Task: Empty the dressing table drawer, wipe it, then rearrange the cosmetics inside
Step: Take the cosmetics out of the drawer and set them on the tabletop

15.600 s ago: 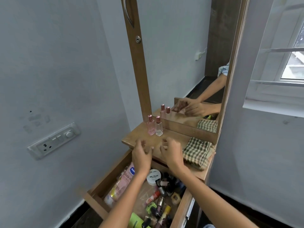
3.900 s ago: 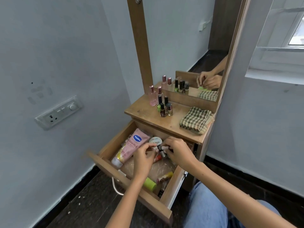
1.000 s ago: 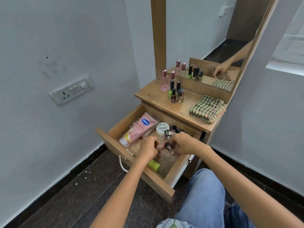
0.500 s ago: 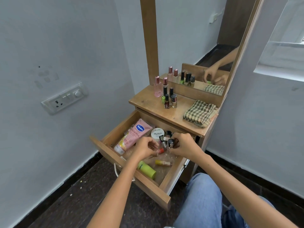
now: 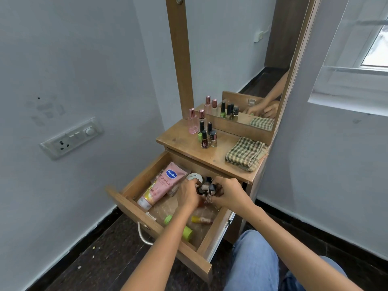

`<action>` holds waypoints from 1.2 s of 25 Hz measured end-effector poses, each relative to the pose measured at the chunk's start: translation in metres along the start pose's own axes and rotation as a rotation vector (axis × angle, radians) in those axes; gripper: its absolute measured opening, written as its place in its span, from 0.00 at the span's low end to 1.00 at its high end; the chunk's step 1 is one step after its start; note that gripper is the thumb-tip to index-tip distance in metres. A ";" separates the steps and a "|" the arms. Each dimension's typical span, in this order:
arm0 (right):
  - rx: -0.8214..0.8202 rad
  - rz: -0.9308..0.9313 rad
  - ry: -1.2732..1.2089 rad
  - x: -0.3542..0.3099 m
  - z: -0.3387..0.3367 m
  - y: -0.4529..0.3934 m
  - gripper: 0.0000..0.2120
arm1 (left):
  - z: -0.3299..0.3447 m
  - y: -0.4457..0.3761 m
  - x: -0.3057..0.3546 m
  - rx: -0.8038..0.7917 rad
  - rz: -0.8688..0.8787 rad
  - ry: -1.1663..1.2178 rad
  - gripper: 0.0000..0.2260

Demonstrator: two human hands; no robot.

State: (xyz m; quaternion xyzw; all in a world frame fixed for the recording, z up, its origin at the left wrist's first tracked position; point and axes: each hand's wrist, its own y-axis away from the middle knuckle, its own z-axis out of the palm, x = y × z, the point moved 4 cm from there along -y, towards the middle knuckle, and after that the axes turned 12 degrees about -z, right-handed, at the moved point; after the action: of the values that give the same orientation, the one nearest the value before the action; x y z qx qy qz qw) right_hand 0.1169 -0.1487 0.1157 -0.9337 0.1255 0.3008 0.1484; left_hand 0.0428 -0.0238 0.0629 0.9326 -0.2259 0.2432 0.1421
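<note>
The wooden drawer [image 5: 134,206] of the dressing table stands pulled out. Inside lie a pink Vaseline tube [image 5: 161,185], a white round jar [image 5: 194,177], a green tube [image 5: 186,231], a small yellow-and-red tube [image 5: 200,219] and a clear plastic liner. Both hands are in the drawer's back right part. My left hand [image 5: 189,194] is closed over small bottles beside the jar. My right hand [image 5: 228,193] grips several small nail polish bottles [image 5: 211,189], one with a dark round cap. Two pink perfume bottles [image 5: 193,122] and several nail polishes [image 5: 206,136] stand on the tabletop [image 5: 178,139].
A folded checked cloth [image 5: 244,153] lies on the tabletop's right side. The mirror [image 5: 241,59] rises behind it. A wall switch plate [image 5: 71,137] is on the left wall, a window [image 5: 367,49] on the right. My knee in jeans [image 5: 252,261] is below the drawer.
Both hands have moved toward the back of the drawer and gathered more small bottles. The camera view shifted slightly; the items on the tabletop stayed put.
</note>
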 end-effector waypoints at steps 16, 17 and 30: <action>0.042 0.025 0.000 0.009 -0.004 0.007 0.14 | -0.017 0.017 -0.015 0.018 -0.098 -0.056 0.10; 0.047 0.029 -0.007 0.009 -0.003 0.006 0.14 | -0.022 0.017 -0.017 -0.002 -0.107 0.062 0.11; 0.245 0.005 -0.118 -0.009 -0.010 -0.012 0.11 | -0.063 0.019 -0.002 -0.030 0.098 0.712 0.13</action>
State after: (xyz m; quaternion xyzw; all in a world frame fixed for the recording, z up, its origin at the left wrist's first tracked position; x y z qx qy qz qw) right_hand 0.1195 -0.1399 0.1313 -0.8889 0.1548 0.3381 0.2674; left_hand 0.0076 -0.0160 0.1182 0.7754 -0.2102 0.5558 0.2135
